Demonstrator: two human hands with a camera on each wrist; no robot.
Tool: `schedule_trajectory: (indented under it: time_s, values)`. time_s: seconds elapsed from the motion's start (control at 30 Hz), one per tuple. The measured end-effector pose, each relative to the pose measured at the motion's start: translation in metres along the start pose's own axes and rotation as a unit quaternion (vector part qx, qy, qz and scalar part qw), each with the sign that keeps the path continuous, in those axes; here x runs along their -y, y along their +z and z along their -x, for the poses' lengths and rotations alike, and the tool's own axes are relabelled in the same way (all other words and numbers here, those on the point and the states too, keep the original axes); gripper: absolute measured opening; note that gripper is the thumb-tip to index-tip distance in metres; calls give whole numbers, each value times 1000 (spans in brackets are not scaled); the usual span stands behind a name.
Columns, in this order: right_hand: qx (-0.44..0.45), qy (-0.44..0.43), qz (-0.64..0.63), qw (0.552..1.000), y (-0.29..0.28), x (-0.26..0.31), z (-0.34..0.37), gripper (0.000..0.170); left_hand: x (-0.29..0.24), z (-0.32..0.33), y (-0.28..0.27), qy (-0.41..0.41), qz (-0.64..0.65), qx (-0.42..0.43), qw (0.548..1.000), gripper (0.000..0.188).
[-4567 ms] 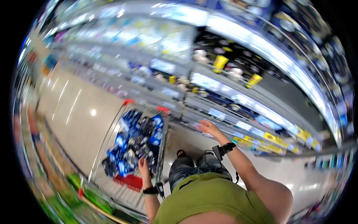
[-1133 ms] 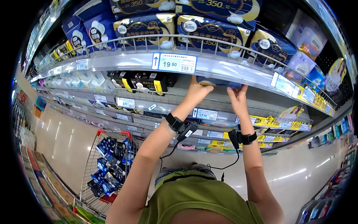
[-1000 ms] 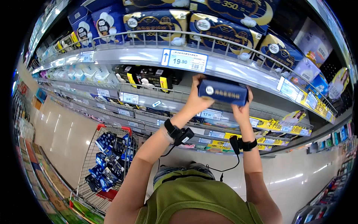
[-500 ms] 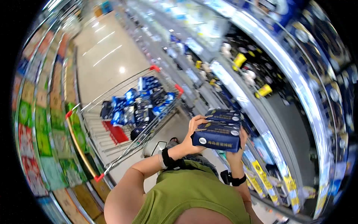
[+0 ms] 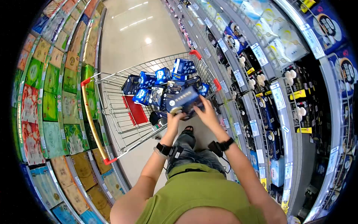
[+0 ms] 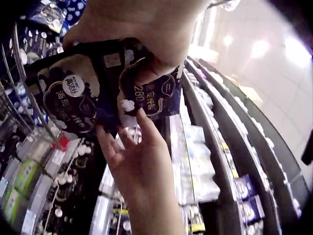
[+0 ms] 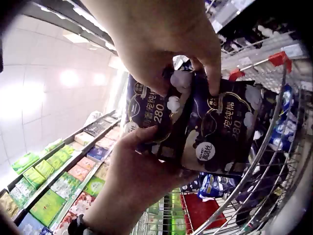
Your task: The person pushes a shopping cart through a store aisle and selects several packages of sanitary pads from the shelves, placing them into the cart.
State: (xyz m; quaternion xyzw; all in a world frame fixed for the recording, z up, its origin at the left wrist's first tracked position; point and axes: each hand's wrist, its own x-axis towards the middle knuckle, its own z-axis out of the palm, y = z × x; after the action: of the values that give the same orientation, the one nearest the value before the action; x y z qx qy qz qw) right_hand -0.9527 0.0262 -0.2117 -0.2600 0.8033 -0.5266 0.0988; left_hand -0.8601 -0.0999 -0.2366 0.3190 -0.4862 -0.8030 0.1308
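Two dark navy packs of sanitary pads point(image 5: 184, 100), printed with gold lettering and white clouds, are held side by side over the shopping cart's near side. My left hand point(image 5: 174, 123) grips them from the left and below. On the other side my right hand point(image 5: 208, 115) pinches them, its thumb and fingers on the wrapping. Both wrist views show the packs point(image 6: 83, 98) close up, "280" visible on the front. In the right wrist view, the right hand point(image 7: 166, 39) is over the top and the left hand point(image 7: 132, 176) comes from beneath.
The wire cart point(image 5: 115, 128) carries several blue and black packs point(image 5: 156, 95) and a red panel point(image 5: 136, 112). Shelves of dark and white packs point(image 5: 285, 41) line the right side. Stacks of tissue packs point(image 5: 50, 106) stand left, with tiled floor point(image 5: 130, 41) running ahead.
Both hands have drawn the navy packs out from the shelf and carried them leftward to the cart. The head view has swung from the shelf toward the aisle.
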Motion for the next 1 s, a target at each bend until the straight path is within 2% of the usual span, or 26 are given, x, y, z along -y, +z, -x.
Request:
schedule_trajectory:
  time_s: [0.03, 0.1, 0.17, 0.23, 0.27, 0.33, 0.4, 0.47, 0.53, 0.7, 0.77, 0.8, 0.83, 0.9, 0.93, 0.97, 1.0]
  values:
    - [18, 18, -11, 1000, 17, 0, -13, 50, -9, -11, -8, -31, 59, -12, 998, 44]
    - [41, 27, -21, 999, 50, -13, -36, 49, -28, -27, -19, -25, 52, -44, 997, 43]
    - [103, 128, 14, 986, 72, -17, -56, 56, -21, -54, -34, -22, 63, -48, 997, 50]
    - [133, 184, 44, 973, 87, -29, -67, 61, -24, -66, -39, -80, 65, -49, 993, 54]
    - [147, 228, 49, 961, 92, -35, -71, 62, -13, -78, -45, -75, 41, -44, 995, 56]
    - [174, 290, 79, 938, 100, -51, -76, 64, -3, -91, -47, -120, 29, -54, 991, 53]
    - [179, 295, 90, 934, 107, -73, -78, 65, 7, -104, -51, -161, 22, -55, 985, 52]
    - [191, 316, 113, 922, 110, -78, -81, 66, 29, -122, -61, -160, -7, -47, 986, 51]
    - [198, 334, 111, 915, 110, -77, -84, 66, 32, -126, -62, -161, -56, -43, 984, 51]
    - [224, 343, 108, 906, 107, -76, -87, 64, 23, -124, -63, -210, -53, -51, 975, 55]
    - [239, 354, 39, 903, 99, -70, -85, 60, 22, -120, -66, -216, -68, -26, 974, 58]
    - [220, 304, 68, 925, 107, -96, -78, 57, 22, -116, -67, -216, -38, -2, 976, 65]
    - [218, 304, 68, 925, 105, -98, -75, 57, 26, -116, -67, -268, -51, -42, 961, 71]
    - [216, 345, 21, 913, 100, -104, -67, 54, 29, -116, -76, -284, -119, -43, 951, 73]
    - [192, 316, 2, 929, 97, -110, -59, 50, 13, -102, -72, -271, -101, -31, 957, 71]
    - [187, 317, -1, 930, 90, -115, -51, 50, 27, -111, -88, -264, -157, -37, 951, 69]
    - [180, 335, -94, 920, 80, -116, -44, 46, 23, -107, -94, -252, -146, -23, 956, 62]
